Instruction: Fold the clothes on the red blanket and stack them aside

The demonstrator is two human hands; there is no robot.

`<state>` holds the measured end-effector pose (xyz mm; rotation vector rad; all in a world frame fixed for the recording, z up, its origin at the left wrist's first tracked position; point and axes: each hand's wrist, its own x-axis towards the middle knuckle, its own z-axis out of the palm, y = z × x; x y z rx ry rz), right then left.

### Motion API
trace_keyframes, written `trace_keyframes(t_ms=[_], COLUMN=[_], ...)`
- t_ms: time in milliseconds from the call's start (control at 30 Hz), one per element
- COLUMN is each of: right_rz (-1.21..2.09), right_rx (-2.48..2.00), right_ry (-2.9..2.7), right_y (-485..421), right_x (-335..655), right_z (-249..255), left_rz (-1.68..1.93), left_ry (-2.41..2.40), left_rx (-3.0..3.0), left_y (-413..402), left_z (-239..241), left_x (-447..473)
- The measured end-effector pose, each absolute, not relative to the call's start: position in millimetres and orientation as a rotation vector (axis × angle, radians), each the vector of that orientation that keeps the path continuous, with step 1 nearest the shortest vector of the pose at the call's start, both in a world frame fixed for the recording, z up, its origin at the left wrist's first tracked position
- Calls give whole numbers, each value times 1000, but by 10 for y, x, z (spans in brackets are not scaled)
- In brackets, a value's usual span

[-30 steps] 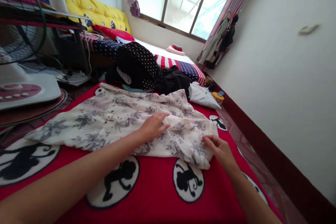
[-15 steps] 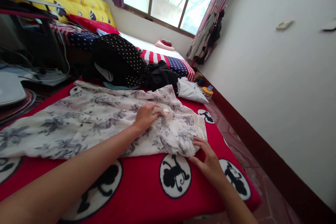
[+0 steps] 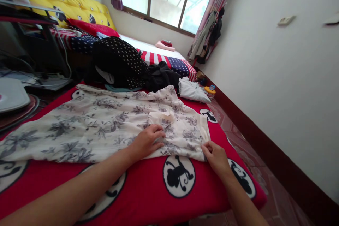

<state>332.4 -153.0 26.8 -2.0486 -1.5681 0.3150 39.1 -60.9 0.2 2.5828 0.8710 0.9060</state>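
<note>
Fabric lay flat across the red fleece blanket (image 3: 148, 187): a thin cream dress (image 3: 106, 123) with grey flower print, soft and wrinkled. I saw the left hand (image 3: 147, 141) pressed on its near edge, fingers loosely curled, gripping nothing. The right hand (image 3: 215, 155) pinched the dress's near right corner between narrow fingertips. A black dotted garment (image 3: 119, 60) sat heaped behind.

We see a red blanket (image 3: 148, 197) with black monkey roundels, a floral cream garment (image 3: 100, 123) spread flat across it, behind the garment a black polka-dot heap (image 3: 119, 60), dark clothes (image 3: 162, 77), a white cloth (image 3: 192, 91) near its far right corner
</note>
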Motion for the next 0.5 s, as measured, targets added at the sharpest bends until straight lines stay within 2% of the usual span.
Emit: trace_keyframes(t_ms=[100,167,233,400,500], right_rz=[83,-128,-191,377,369], right_rx=[-2290,-2205,-1986,-1619,-1608], right_ry=[-1713,-1709,-1758,-2018,-2017], right_y=[-1528,-1491,-1389,-826,-488], right_x=[3269,3108,2874,2329,2159], right_z=[465,625,724,531,292], left_rz=[871,860,848,795,780], left_ry=[895,905,918,1034,1220], left_rx=[2614,2635,2643,2653,2627], left_y=[-600,-604,-616,-657,-681], left_z=[-10,14,40,61,48], left_x=[408,423,433,438,433])
